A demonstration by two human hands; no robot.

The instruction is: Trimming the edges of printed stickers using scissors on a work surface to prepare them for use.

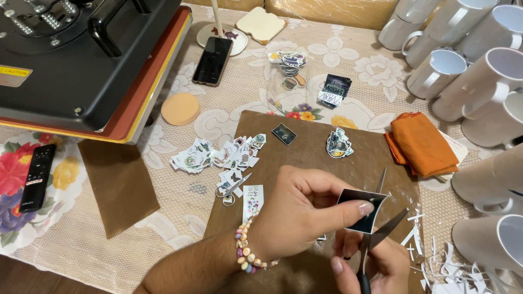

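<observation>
1. A table (229, 109) under a cream lace floral cloth carries everything.
2. A large black heat press with an orange-red base plate (81, 60) fills the upper left corner.
3. A group of plain white ceramic mugs (474, 71) lies along the right side.
4. A brown rectangular mat (305, 158) lies at the centre, with a folded orange cloth (422, 144) at its right edge.
5. The left hand (297, 215), a pastel bead bracelet at its wrist, has its fingers (362, 208) clamped on a small dark square sticker print with a white border (362, 209), held above the mat.
6. The right hand (370, 267) has its fingers closed round the handles of black-handled scissors (378, 231), whose blades stand apart at the print's right edge.
7. A heap of small cut stickers (218, 158) lies left of the mat, and thin white paper trimmings (436, 261) lie at the lower right.
</observation>
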